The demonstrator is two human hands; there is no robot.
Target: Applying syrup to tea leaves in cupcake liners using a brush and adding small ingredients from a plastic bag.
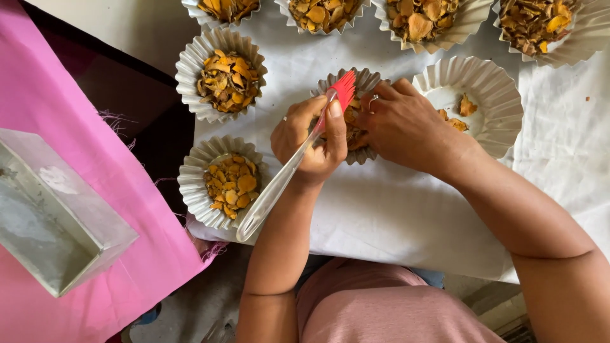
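Brush point(298, 152): clear glossy plastic handle, red silicone bristles; paper cups point(219, 181) pleated, matt; white cloth point(394, 209) matt

A white cloth point(394, 209) covers the counter in front of me. To my left lies pink fabric point(76, 159) with a frayed edge, a grey metal box point(51, 216) resting on it. Grey floor point(190, 311) shows near my lap. Soft daylight falls evenly.

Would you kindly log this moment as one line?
left hand: holds red brush | right hand: on middle paper cup | neighbouring cup: nearly empty
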